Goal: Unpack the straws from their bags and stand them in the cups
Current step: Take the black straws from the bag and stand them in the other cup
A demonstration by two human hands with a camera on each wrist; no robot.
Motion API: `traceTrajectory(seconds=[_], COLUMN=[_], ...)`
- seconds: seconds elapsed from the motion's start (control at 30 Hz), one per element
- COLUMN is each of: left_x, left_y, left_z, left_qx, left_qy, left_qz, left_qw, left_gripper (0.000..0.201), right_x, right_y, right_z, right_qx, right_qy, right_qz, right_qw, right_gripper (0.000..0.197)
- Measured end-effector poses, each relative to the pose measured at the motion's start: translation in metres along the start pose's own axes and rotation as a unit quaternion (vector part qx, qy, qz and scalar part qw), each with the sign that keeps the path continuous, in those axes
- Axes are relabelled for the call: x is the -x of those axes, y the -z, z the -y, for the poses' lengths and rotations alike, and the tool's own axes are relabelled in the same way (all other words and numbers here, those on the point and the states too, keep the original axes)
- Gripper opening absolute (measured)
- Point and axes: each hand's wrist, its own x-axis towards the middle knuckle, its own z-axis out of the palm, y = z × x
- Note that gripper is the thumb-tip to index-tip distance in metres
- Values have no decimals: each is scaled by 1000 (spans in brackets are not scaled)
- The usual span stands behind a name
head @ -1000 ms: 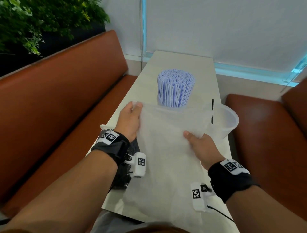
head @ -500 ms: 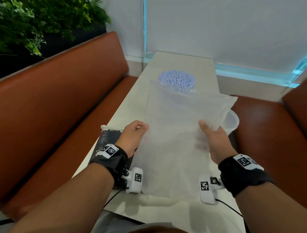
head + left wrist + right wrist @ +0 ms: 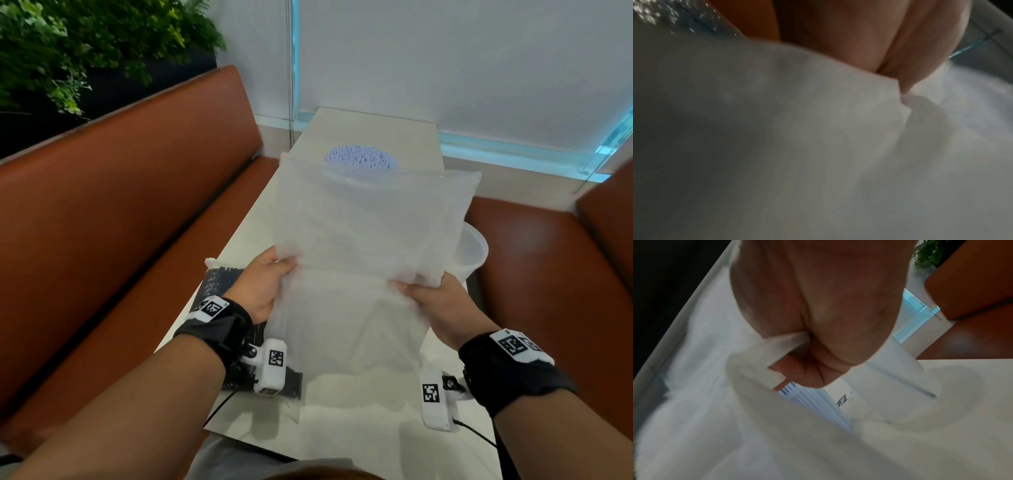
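Above the near half of the worktop (image 3: 246, 233), an empty frosted bag (image 3: 363, 240) is held up, pinched at its side edges by the left hand (image 3: 263, 284) and right hand (image 3: 442, 301), apparently to be folded away. Behind it, toward the far edge, blue straws (image 3: 361, 158) are stood, presumably in 1 cup. An empty cup (image 3: 474, 253) waits at the right edge, a bag of black straws (image 3: 222, 284) at the left edge.

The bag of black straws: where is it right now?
In the head view the bag of black straws lies flat at the table's left edge, beside the brown bench, partly hidden under the left hand and wrist.
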Motion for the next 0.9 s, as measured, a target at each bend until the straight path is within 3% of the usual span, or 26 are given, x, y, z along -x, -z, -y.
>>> traceTrajectory(seconds=[0.1, 0.17, 0.2, 0.27, 0.33, 0.43, 0.5, 0.53, 0.57, 0.63, 0.67, 0.7, 0.73, 0.77, 0.9], left_x=[10, 15, 15, 9, 4, 1, -6, -8, -8, -3, 1, 6, 12, 14, 4], left_y=[-8, -4, -1, 0, -3, -5, 3, 9, 11, 16, 17, 13, 10, 8, 0], left_z=[-11, -22, -26, -36, -40, -43, -41, -41, -38, -27, -24, -21, -16, -11, -6], left_qx=[18, 3, -23, -41, -48, -40, 26, 86, 168, 335, 275, 114, -28, -100, -74], left_qy=[-15, -8, -10, 7, 35, 64, 66, 77, 94, 171, 201, 203, 191, 171, 44], left_qz=[52, 82, 84, 68, 42, 34, -25, -38, -33, 32, 65, 119, 140, 147, 38], left_qw=[998, 997, 996, 997, 997, 997, 997, 993, 981, 926, 938, 965, 971, 969, 996], left_gripper=[13, 36, 37, 8, 15, 17, 26, 28, 36, 63, 71, 70, 64, 55, 34], right_x=[1, 3, 4, 4, 0, 1, 3, 1, -1, -6, -8, -10, -10, -10, 2], right_y=[3, 5, 8, 12, 19, 17, 11, 10, 10, 13, 15, 17, 18, 18, 11], right_z=[5, 10, 12, 18, 16, 11, 6, 3, 1, 1, 2, 2, 1, 1, 1], right_qx=[13, -73, -108, -163, -153, -113, -56, -33, -30, -50, -62, -64, -54, -47, -50], right_qy=[-6, -23, -28, -54, -83, -169, -180, -166, -148, -122, -111, -101, -94, -93, -175], right_qz=[-31, -7, -5, -29, -51, 18, 55, 27, -15, -87, -112, -131, -145, -141, 16], right_qw=[999, 997, 994, 985, 983, 979, 981, 985, 988, 988, 986, 984, 984, 984, 983], right_gripper=[26, 40, 42, 34, 25, 42, 40, 42, 39, 32, 31, 29, 27, 30, 53])
